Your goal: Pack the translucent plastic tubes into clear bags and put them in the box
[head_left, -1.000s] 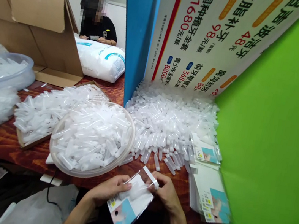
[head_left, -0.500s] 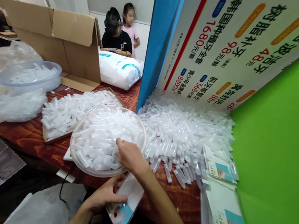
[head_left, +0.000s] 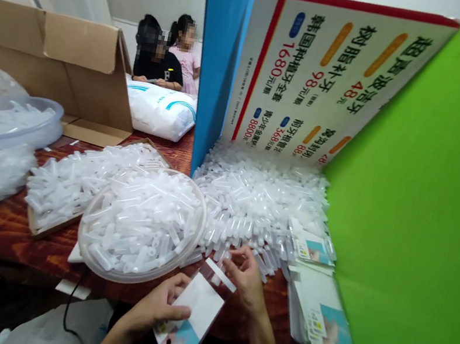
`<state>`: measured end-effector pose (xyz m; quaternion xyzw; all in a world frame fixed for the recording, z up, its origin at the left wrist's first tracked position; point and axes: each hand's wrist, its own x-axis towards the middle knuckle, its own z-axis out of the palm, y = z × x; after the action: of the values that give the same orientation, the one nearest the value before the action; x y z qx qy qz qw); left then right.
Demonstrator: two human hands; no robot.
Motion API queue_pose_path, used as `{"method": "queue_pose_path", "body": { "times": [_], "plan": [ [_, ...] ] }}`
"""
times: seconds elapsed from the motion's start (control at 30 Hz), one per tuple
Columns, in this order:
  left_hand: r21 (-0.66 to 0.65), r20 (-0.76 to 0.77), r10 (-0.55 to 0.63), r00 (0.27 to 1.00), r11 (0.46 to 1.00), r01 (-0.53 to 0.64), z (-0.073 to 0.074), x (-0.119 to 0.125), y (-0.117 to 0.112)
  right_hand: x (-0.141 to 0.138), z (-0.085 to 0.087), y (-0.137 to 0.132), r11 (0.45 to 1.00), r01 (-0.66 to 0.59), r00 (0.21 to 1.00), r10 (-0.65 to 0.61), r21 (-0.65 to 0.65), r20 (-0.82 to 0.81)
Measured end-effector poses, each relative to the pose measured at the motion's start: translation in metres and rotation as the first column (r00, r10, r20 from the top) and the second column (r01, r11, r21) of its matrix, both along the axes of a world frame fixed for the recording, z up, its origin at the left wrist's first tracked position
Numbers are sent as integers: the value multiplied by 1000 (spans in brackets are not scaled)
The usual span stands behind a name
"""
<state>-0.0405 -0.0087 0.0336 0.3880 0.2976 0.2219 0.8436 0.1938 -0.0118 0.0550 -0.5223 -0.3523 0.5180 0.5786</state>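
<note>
My left hand (head_left: 166, 306) is closed around a clear plastic bag (head_left: 204, 298) with a white and blue printed card in it, tilted over the table's front edge. At the bag's top end, my right hand (head_left: 246, 277) pinches a small translucent plastic tube (head_left: 218, 276) by the white strip; its lower part is partly hidden. Left of the hands stands a round tub (head_left: 82, 247) heaped with white translucent tubes (head_left: 152, 211). Behind the right hand lies a loose pile of clear tubes (head_left: 261, 195).
A shallow cardboard tray (head_left: 34, 226) of tubes sits left of the tub. Filled card bags (head_left: 321, 312) are stacked at right, beside a green board (head_left: 412, 198). A blue board (head_left: 221, 46), cardboard box (head_left: 78, 44) and blue bowl (head_left: 52, 132) stand farther back. Two people are behind.
My right hand has left the tub and moved right to the bag's top end. My left hand still holds the bag, now raised and more fully visible. The view has shifted right.
</note>
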Motion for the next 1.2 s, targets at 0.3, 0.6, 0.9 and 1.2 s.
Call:
{"method": "queue_pose_path", "body": {
  "times": [0.3,0.6,0.9,1.2],
  "plan": [
    [-65,-191,44,981,996,-57,20,36,-4,6,-26,-43,990,132,975,-139,-55,-172],
    [-37,-256,120,959,990,-134,22,42,-10,1,-26,-50,1000,-29,992,28,-5,-124],
    [26,-283,130,950,991,-128,27,40,-6,0,-35,-49,998,-62,991,61,-9,-117],
    [83,-290,136,947,990,-117,22,41,-5,-1,-29,-52,992,-119,989,113,-51,-94]
  ]
}}
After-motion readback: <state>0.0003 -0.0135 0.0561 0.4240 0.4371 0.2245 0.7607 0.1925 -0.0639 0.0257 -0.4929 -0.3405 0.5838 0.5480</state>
